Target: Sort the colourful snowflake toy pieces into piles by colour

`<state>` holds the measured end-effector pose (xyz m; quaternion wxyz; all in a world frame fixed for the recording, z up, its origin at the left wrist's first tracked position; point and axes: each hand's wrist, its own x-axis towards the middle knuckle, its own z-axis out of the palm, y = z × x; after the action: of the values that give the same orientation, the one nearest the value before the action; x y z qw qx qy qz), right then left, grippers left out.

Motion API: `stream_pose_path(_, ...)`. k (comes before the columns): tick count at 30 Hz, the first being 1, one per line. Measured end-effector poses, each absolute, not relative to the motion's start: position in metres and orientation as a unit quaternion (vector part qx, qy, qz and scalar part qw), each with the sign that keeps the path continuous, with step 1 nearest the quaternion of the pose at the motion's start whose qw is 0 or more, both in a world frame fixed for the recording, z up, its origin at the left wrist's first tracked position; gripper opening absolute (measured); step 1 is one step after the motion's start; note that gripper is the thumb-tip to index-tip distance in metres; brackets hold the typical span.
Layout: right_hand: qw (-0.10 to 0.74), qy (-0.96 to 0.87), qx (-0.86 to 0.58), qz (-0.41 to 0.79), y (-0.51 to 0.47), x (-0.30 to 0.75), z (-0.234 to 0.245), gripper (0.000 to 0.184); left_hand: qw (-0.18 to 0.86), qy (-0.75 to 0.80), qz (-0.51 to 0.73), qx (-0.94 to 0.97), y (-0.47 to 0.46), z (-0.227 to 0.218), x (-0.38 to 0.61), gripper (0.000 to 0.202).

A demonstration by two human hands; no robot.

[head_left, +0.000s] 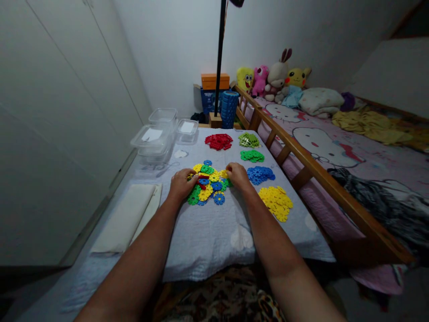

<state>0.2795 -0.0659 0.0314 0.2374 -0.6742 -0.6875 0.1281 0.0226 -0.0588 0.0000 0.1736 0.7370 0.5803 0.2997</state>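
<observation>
Your left hand (pixel 182 182) is at the near-left edge of the mixed pile (pixel 214 178) of plastic discs, its fingers curled and its thumb reaching in over the pieces. The hand is only partly open, and I cannot tell whether it has hold of a disc or just touches the pile. Your right hand (pixel 237 177) is at the opposite edge, fingers bent and drawn close to the thumb, right by a yellow disc (pixel 223 173); whether it grips that piece is too small to tell.

The mixed pile lies between your two hands, with yellow, blue and green discs overlapping and a few red pieces (pixel 203 177) nearest your left thumb. Beyond both hands sits a heap of red pieces (pixel 219 141). Just to the right of your right hand is a blue heap (pixel 260 175); past that, farther from you, come a green heap (pixel 252 155) and a light green heap (pixel 250 140). A yellow heap (pixel 276 202) lies to the right of your right hand and closer to you.

Beyond your left hand and to its left stand clear plastic boxes (pixel 154 138). Nearer you, left of that hand, a flat pale pad (pixel 125 217) rests on the tablecloth (pixel 208 241). Well to the right of your right hand runs a wooden bed rail (pixel 298 165).
</observation>
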Motion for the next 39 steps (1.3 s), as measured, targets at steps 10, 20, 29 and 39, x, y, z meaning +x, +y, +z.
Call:
stream_pose_path(10,0.382,-0.613,-0.638,0.268,-0.136,0.368,0.076,0.015,0.174,0.582,0.293,0.738,-0.059,0.003,0.021,0.037)
stream_pose_path(20,0.413,-0.477,-0.736,0.245,-0.216,0.449,0.059,0.02,0.164,0.581,0.287,0.743,-0.057,0.0,0.021,0.041)
stream_pose_path(29,0.419,-0.449,-0.735,0.287,-0.227,0.452,0.035,0.022,0.167,0.584,0.287,0.741,-0.057,0.0,0.02,0.044)
stream_pose_path(39,0.36,-0.51,-0.771,0.13,-0.205,0.464,0.027,0.017,0.167,0.578,0.289,0.745,-0.056,-0.001,0.019,0.044)
